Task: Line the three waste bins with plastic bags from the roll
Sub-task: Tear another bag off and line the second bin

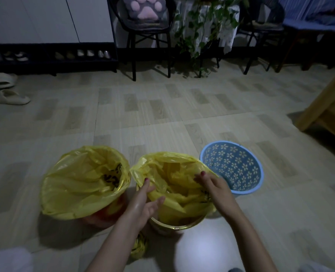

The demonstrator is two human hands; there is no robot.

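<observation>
Three bins stand on the floor in front of me. The left bin (101, 217) is covered by a yellow bag (80, 185) folded over its rim. The middle gold-rimmed bin (174, 227) has a second yellow bag (174, 173) partly draped in it, its near rim bare. My left hand (143, 205) pinches this bag at the near left edge. My right hand (213, 185) presses on the bag at the right rim. The blue perforated flower-pattern bin (217, 152) at the right holds no bag. The yellow bag roll (140, 246) lies on the floor under my left forearm.
A wooden furniture piece (325, 107) stands at the right. Black chairs (149, 36), a trailing plant (202, 36) and a shoe rack (50, 55) line the far wall. Slippers (9, 97) lie at the far left. Tiled floor (162, 114) stretches beyond the bins.
</observation>
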